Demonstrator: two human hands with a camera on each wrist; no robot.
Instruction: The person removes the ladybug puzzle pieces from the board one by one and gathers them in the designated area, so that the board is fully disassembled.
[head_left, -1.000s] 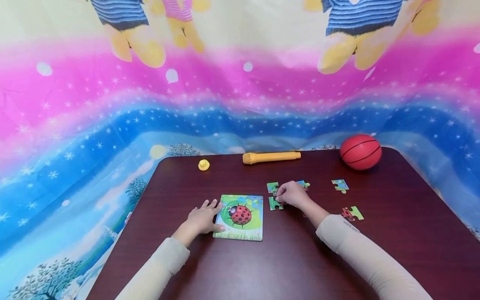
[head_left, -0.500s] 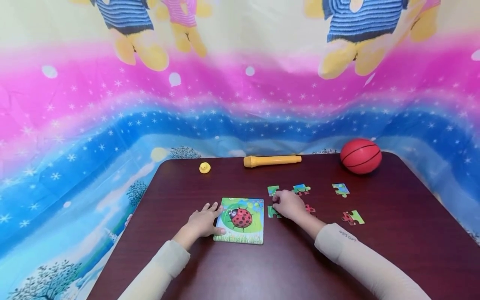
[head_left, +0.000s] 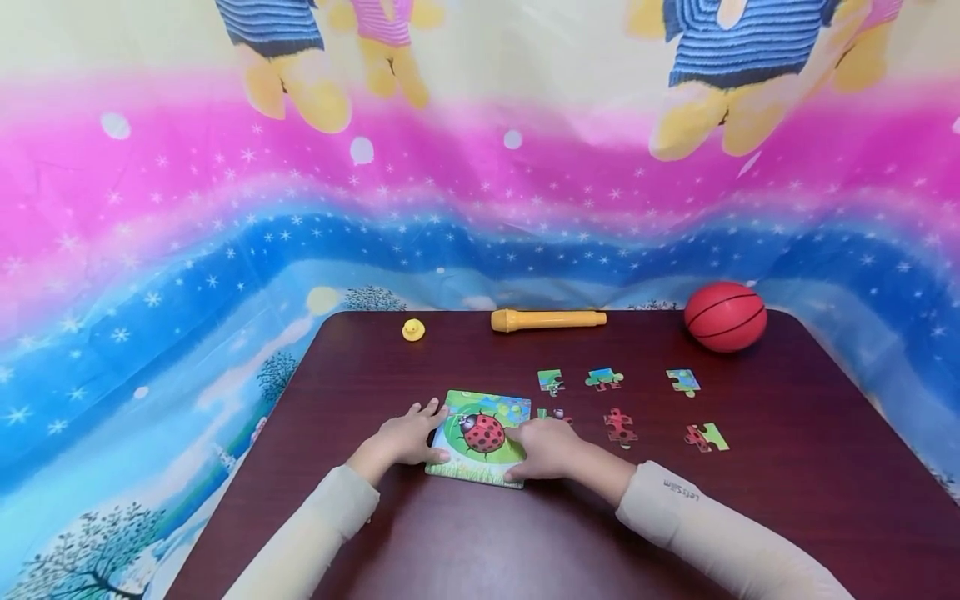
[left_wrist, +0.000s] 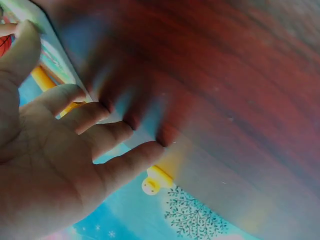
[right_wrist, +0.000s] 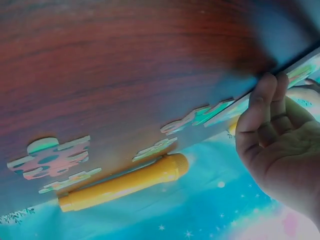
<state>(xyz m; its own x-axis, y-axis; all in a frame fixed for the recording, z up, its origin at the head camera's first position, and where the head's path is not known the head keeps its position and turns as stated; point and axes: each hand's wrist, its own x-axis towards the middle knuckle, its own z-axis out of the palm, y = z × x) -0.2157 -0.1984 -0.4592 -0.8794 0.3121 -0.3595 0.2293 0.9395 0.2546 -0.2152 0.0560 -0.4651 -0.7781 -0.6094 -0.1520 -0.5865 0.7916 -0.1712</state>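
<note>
A square ladybug picture board point(head_left: 483, 435) lies flat on the dark wooden table, between both hands. My left hand point(head_left: 405, 435) rests at its left edge with fingers spread, the thumb lying over the border. In the left wrist view the fingers point(left_wrist: 125, 165) reach straight along that side. From the right, my right hand point(head_left: 551, 448) holds the board's edge, thumb on top and fingers point(right_wrist: 262, 95) curled against the side. Just behind this hand, green and reddish jigsaw pieces point(right_wrist: 205, 114) lie beside the board, partly hidden in the head view.
Several loose jigsaw pieces point(head_left: 620, 425) lie spread to the right and behind. Along the table's far edge are a yellow rubber duck point(head_left: 413, 330), a yellow toy microphone point(head_left: 551, 320) and a red ball point(head_left: 725, 317). A printed curtain point(head_left: 480, 192) hangs behind the table.
My right hand has left the small jigsaw pieces and moved left and nearer to the board's right edge, uncovering a red piece. The left hand has stayed at the board's left edge.
</note>
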